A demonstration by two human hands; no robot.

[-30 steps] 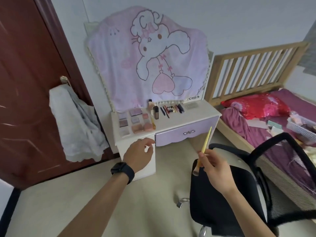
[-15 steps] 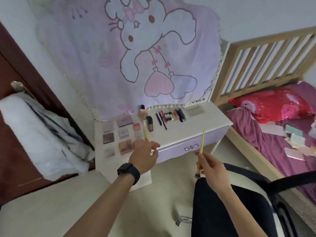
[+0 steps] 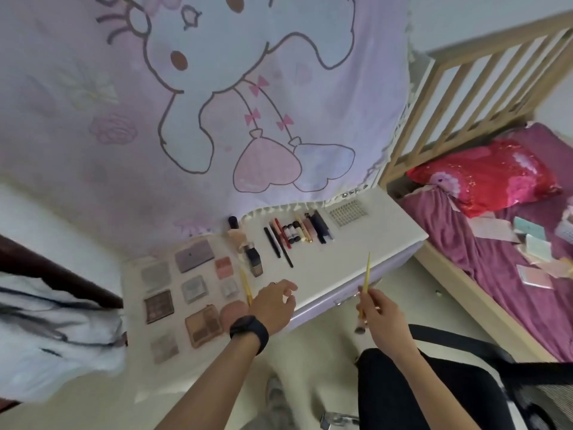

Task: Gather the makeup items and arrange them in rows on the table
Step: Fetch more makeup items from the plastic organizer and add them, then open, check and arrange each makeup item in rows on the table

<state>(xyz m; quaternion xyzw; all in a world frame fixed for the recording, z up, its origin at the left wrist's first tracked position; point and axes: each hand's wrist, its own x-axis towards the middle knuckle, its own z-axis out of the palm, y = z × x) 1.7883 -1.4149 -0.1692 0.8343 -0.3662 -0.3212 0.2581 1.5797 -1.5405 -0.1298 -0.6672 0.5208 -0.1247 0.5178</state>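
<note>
Right hand (image 3: 376,308) pinched a yellow brush (image 3: 366,274) upright; left hand (image 3: 273,302), fingers loosely curled and empty, hovered over the table (image 3: 356,243).

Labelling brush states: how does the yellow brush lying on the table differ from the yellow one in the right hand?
The table brush lies flat on the table; the held brush stands near upright in the air, bristles down.
The table brush's near end is hidden behind the left hand; the held brush's bristle end shows below the right hand, which pinches its handle.
Both have thin yellow handles.
</note>
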